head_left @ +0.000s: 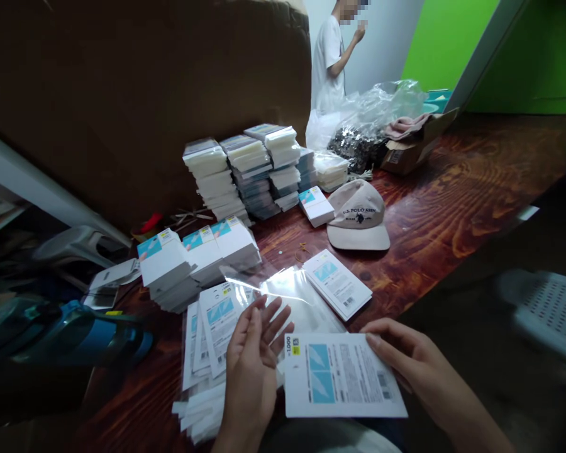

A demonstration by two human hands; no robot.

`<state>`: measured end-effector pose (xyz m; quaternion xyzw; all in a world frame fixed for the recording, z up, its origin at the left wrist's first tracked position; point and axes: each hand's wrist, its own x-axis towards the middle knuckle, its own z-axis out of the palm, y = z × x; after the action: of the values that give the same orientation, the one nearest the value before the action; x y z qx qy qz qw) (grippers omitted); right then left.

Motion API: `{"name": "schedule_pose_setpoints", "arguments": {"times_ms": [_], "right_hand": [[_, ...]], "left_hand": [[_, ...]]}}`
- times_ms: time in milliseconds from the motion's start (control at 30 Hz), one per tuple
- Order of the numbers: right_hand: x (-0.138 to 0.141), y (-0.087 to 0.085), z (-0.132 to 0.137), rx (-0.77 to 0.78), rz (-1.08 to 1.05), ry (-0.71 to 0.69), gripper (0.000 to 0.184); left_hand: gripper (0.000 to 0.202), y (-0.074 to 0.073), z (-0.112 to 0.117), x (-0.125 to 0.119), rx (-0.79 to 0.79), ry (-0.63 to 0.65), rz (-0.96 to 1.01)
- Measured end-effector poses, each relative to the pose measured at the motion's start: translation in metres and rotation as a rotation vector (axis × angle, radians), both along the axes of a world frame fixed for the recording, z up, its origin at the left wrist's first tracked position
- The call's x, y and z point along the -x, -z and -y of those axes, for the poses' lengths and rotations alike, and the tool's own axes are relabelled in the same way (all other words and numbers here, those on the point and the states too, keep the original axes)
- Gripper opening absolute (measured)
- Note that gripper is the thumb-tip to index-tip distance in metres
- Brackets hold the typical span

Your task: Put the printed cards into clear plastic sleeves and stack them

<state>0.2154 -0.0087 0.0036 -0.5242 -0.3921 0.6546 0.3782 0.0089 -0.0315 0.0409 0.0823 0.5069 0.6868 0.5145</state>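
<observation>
My right hand point(405, 352) pinches the right end of a white printed card point(353, 377) with blue pictures and a yellow label. Just left of that card, my left hand point(257, 352) is raised with its fingers spread and nothing in it. Clear plastic sleeves point(283, 289) lie behind my hands on the table. Several loose printed cards point(221, 321) spread out under and beside my left hand, with white strips point(202, 409) below them. A small stack of the same cards point(337, 283) sits behind my right hand.
Stacks of white cards point(170, 270) stand at the left, and taller packed stacks point(217, 182) behind. A beige cap point(358, 214), a cardboard box point(412, 151) and plastic bags point(382, 104) are farther back. A blue bottle point(85, 333) is at left; a person point(327, 63) stands behind.
</observation>
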Motion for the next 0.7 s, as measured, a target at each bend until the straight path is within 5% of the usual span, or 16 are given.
{"name": "schedule_pose_setpoints", "arguments": {"times_ms": [367,567,700], "right_hand": [[0.009,-0.005,-0.009,-0.079,0.085,0.189,0.031],[-0.001,-0.009,-0.008,-0.037,0.111,-0.008,0.033],[-0.003,-0.011,-0.012,-0.079,0.207,0.006,0.033]], "left_hand": [[0.031,0.004,0.004,-0.006,0.049,0.076,0.01],[0.024,0.008,0.001,0.003,0.034,0.044,0.06],[0.024,0.01,0.001,0.005,0.051,0.079,0.062]]}}
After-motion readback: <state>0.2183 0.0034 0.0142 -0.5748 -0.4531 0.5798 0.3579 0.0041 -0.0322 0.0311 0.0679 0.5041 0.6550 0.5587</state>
